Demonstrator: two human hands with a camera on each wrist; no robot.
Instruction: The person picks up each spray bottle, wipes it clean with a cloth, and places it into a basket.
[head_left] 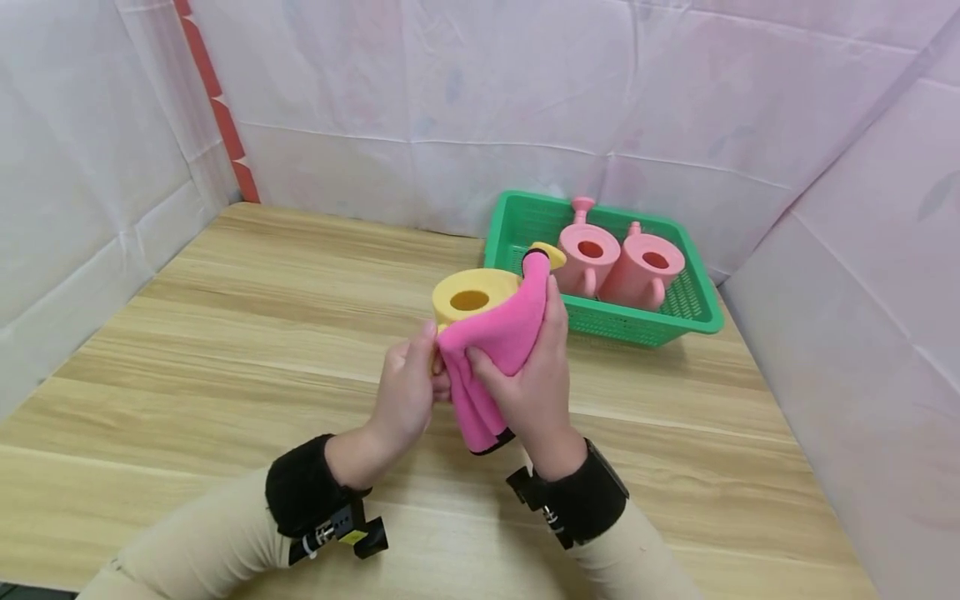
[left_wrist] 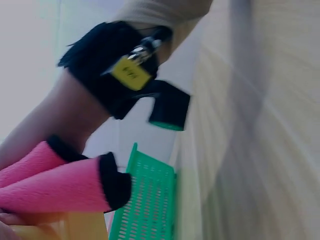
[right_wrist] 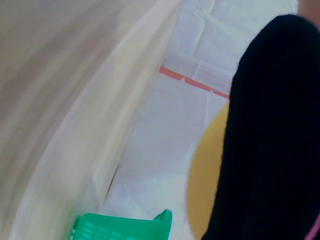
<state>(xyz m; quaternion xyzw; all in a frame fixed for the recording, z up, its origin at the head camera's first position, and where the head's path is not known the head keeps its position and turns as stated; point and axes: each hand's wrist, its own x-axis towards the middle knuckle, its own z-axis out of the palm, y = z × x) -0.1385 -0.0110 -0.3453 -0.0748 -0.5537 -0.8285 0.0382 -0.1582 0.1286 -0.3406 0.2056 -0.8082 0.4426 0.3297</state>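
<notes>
A yellow watering can (head_left: 450, 292) is held up over the table, its round top opening facing me. My left hand (head_left: 403, 385) grips it at the handle on its near left side. With my right hand (head_left: 538, 387) I hold a pink cloth (head_left: 506, 337) with black edging against the can's right side. One end of that cloth wraps the spout, and the yellow spout head shows past it; the other end hangs below my hands. The left wrist view shows the cloth (left_wrist: 65, 187) lying over the can's yellow body (left_wrist: 87, 227). A large black shape covers much of the right wrist view.
Behind and right of my hands, a green perforated basket (head_left: 622, 323) stands on the wooden table (head_left: 225, 358). It contains two pink watering cans, one on the left (head_left: 570, 267) and one on the right (head_left: 633, 275). White sheeting (head_left: 450, 83) encloses the table's back and sides.
</notes>
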